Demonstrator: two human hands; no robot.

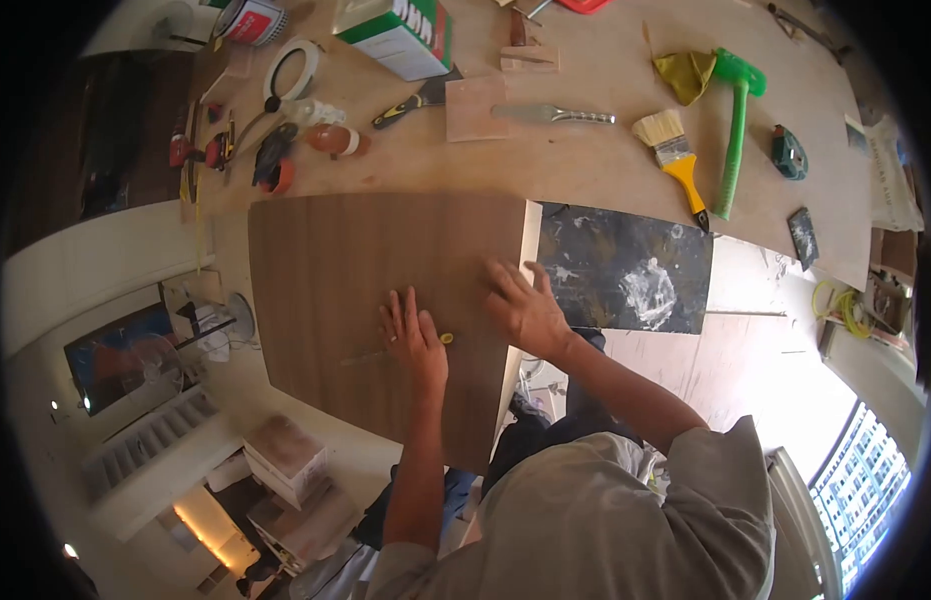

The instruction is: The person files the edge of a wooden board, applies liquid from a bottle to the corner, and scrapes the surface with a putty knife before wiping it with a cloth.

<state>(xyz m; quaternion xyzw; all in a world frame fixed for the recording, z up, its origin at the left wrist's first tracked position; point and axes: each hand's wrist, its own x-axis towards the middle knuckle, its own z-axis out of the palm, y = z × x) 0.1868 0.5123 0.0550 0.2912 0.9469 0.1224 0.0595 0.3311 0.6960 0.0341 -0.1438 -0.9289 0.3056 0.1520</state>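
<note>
One wood-grained panel (pixel 330 255); left hand (pixel 415 335) spread open atop, right hand (pixel 525 308) curled but open near pale edge (pixel 530 230).

Indoors, in what looks like a woodworking workshop, a green mallet (pixel 734 140), a yellow-handled paintbrush (pixel 673 155) and a tape measure (pixel 788 153) lie toward the right edge of the surface (pixel 595 165), with a tape roll (pixel 276 72) and a tin (pixel 252 20) near its far left corner. A wood-grain panel (pixel 335 250) projects beyond the near edge (a multi-storey building (pixel 863 495) shows outside, past the room).
</note>
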